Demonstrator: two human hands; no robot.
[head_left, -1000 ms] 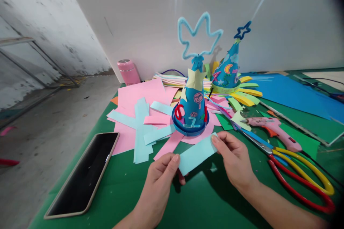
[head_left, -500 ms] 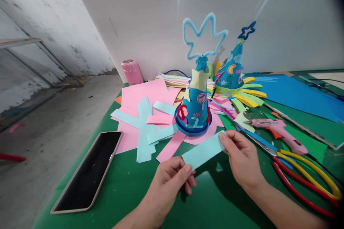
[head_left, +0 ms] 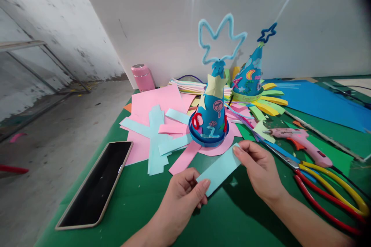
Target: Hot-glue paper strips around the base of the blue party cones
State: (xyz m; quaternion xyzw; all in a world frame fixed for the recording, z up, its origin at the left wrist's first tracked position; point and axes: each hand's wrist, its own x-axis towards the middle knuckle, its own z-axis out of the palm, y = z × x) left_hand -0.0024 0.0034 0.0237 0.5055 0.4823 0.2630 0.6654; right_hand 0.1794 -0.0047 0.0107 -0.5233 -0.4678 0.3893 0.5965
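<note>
A light blue paper strip (head_left: pixel 219 170) is stretched at a slant above the green table (head_left: pixel 136 200). My left hand (head_left: pixel 185 197) pinches its lower left end between thumb and fingers. The upper right end sits in the pinch of my right hand (head_left: pixel 259 168). Just beyond the strip stands a blue paper cone hat (head_left: pixel 213 117) with a pale star, red curls and a light blue pipe-cleaner shape (head_left: pixel 203 52) on top. Left of the hat, several light blue strips (head_left: pixel 156 139) lie across pink paper (head_left: pixel 147 102).
On the left lies a phone (head_left: pixel 97 185). At right are scissors (head_left: pixel 327 189) with red and yellow handles and a pink glue gun (head_left: pixel 301 141). Behind stand a second decorated hat (head_left: pixel 249 73) and a pink bottle (head_left: pixel 143 78). Blue sheets (head_left: pixel 324 102) cover the back right.
My left hand has shifted its grip along the strip's left end, and the strip has turned to a steeper slant. The whole scene sits slightly further right in the view.
</note>
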